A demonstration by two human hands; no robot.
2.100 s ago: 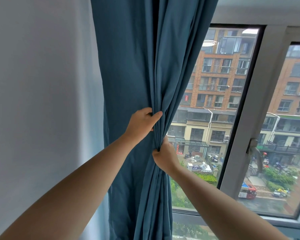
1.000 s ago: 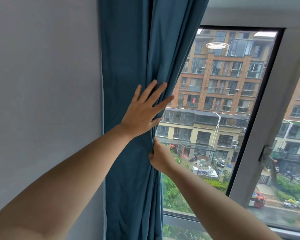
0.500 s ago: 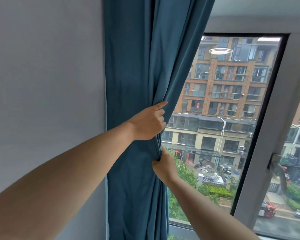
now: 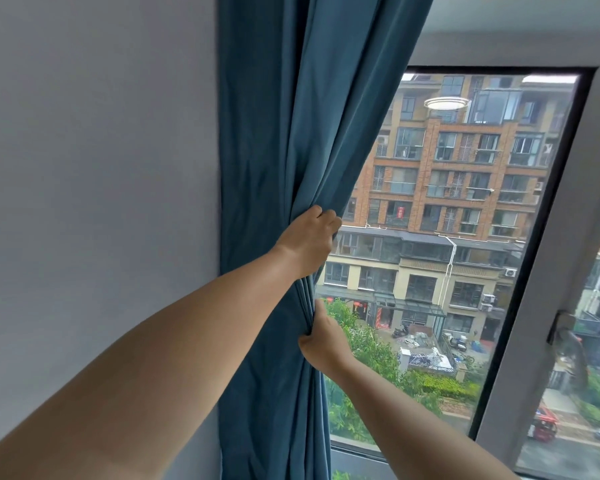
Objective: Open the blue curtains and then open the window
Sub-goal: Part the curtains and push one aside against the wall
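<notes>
Beside the grey wall (image 4: 94, 188), both hands bunch the blue curtain (image 4: 274, 140).

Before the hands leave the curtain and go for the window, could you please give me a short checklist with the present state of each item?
1. Blue curtain bunched against the wall, clear of the glass: ok.
2. Left hand has a closed grip on the curtain edge: ok.
3. Right hand pinches the folds lower down: ok.
4. Window handle in sight and not covered by fabric: ok.
5. A hand free to take the handle: not ok, both hold the curtain.
6. Curtain will stay put once released: cannot tell, no tie-back shows.
</notes>
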